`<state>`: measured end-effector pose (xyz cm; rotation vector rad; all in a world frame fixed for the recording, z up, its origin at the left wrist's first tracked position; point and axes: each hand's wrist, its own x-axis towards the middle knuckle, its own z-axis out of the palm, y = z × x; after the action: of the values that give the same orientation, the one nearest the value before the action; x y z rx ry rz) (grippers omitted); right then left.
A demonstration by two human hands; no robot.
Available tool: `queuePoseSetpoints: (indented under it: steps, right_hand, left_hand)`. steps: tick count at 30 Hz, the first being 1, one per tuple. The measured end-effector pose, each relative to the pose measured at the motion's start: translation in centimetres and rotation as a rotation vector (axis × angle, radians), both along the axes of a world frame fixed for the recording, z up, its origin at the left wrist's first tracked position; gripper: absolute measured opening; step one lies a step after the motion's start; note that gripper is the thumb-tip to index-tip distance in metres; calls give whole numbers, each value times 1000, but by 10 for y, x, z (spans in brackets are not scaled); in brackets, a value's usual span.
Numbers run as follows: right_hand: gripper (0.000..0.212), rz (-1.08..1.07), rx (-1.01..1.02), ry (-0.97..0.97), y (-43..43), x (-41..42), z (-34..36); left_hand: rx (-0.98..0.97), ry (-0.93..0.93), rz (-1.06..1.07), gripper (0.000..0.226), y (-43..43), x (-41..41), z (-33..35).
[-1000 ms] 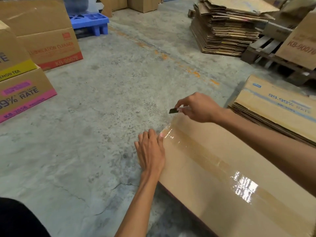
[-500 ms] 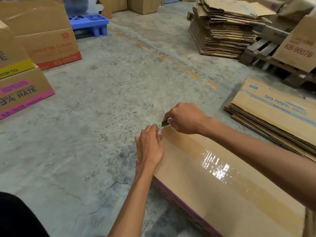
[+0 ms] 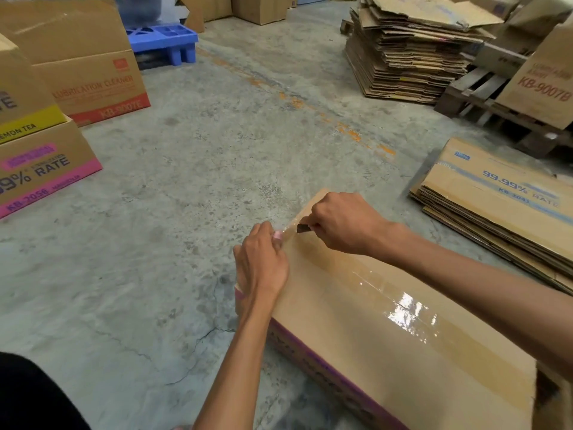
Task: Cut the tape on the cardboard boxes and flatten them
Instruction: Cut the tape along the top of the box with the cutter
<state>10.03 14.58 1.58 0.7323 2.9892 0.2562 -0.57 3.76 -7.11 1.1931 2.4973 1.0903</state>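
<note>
A closed cardboard box [image 3: 356,330] lies in front of me on the concrete floor, a purple band along its near side. A strip of glossy clear tape [image 3: 409,308] runs down the middle of its top. My right hand [image 3: 347,221] pinches a small dark blade [image 3: 302,228] whose tip rests on the tape at the box's far end. My left hand [image 3: 263,265] presses on the far left corner of the box, its fingers on the tape end that wraps over the edge.
Upright printed boxes [image 3: 46,169] stand at the left, a red-banded box [image 3: 93,85] behind them. A blue plastic pallet [image 3: 164,41] is at the back. Flattened cardboard is stacked at the right [image 3: 496,200] and far right [image 3: 409,57], beside a wooden pallet [image 3: 483,97].
My right hand came down from above the box end and set the blade on the tape. My left hand shifted from flat beside the corner to gripping the tape end.
</note>
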Motion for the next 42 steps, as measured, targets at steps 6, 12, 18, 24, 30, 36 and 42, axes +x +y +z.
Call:
queuePoseSetpoints:
  steps: [6, 12, 18, 24, 30, 36, 42]
  right_hand:
    - [37, 26, -20, 31, -11, 7, -6]
    - [36, -39, 0, 147, -13, -8, -11]
    - [37, -160, -45, 156, -3, -16, -14]
    - [35, -228, -86, 190, 15, -16, -21]
    - [35, -199, -96, 226, 20, -13, -30]
    - [34, -100, -126, 247, 13, -19, -35]
    - [34, -25, -129, 165, 0, -33, -37]
  left_hand:
    - [-31, -3, 1, 18, -3, -20, -3]
    - [-51, 55, 7, 43, -8, -28, -22]
    - [-146, 160, 118, 37, -6, -12, -21]
    - [-237, 257, 182, 42, 2, 23, -22]
    - [-112, 257, 206, 34, 0, 17, -35]
    - [44, 145, 231, 19, -2, 10, -38]
    - [-42, 139, 188, 19, 4, 5, -36]
